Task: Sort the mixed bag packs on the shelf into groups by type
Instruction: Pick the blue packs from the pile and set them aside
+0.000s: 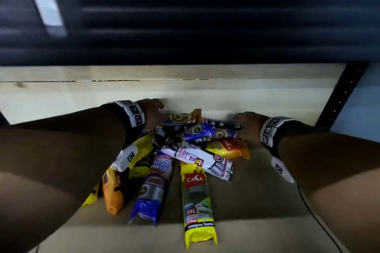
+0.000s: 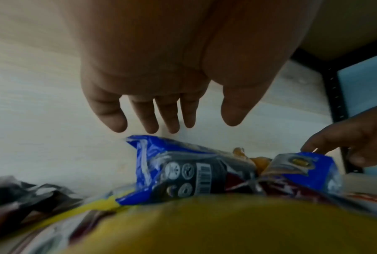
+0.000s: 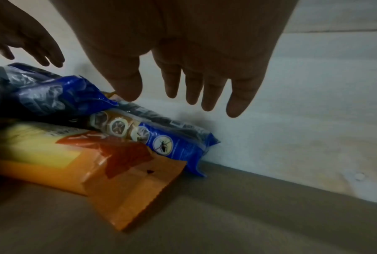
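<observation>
A heap of mixed bag packs lies on the brown shelf (image 1: pixel 259 199). A yellow CASA 25L pack (image 1: pixel 198 201), a blue Singlet Handle pack (image 1: pixel 153 187), a white Draw String Bag pack (image 1: pixel 197 160) and an orange pack (image 1: pixel 112 193) point towards me. Blue packs (image 1: pixel 203 131) and an orange-yellow CASA pack (image 1: pixel 228 149) lie crosswise at the back. My left hand (image 1: pixel 152 109) hovers with straight fingers (image 2: pixel 172 120) just above a blue pack (image 2: pixel 183 171). My right hand (image 1: pixel 246 121), fingers (image 3: pixel 207 96) straight, hangs over the blue pack (image 3: pixel 178 142) and orange pack (image 3: pixel 117 168); its fingertip touches the blue corner (image 2: pixel 309 159).
A pale wooden back board (image 1: pixel 185 92) closes the shelf right behind the heap. A black perforated upright (image 1: pixel 345 92) stands at the right. Bare shelf shows to the right of the heap. A thin dark cable (image 1: pixel 314 217) runs along my right forearm. Dark slats fill the space above.
</observation>
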